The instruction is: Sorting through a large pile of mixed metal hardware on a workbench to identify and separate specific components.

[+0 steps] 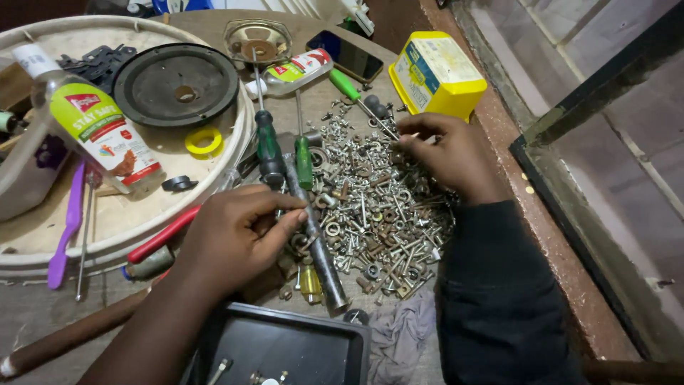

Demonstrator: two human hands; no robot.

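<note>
Now, at a crowded workbench, your two hands sort through a heap of screws (377, 214), nuts and washers spread across the table (43, 321). Your right hand (452, 160), sleeve dark to the wrist, reaches into the far side of the heap with its fingertips (407, 140) drawn together in a pinch; whether a screw sits between them cannot be told, since the fingers hide it. Your left hand (239, 235) rests at the near left edge of the heap, fingers curled loosely, thumb and forefinger closing on a small part just beside a dark metal rod (320, 249) that lies slanting across the pile; what that part is stays too small to make out.

The step in hand reads as picking and sorting: single pieces are being drawn out of the heap. A black tray (285, 349) sits just below your left hand with a few screws already in it. The next move would call for a fine pinch and a clean lift, because the pieces lie tangled and touching one another.

Two green screwdrivers (271, 146) lie at the top left of the heap, between your hands and a round wooden tray (235, 153) holding a black speaker cone (174, 84) and a bottle (100, 128). A yellow box (436, 75) stands beyond your right hand, near but apart.
</note>
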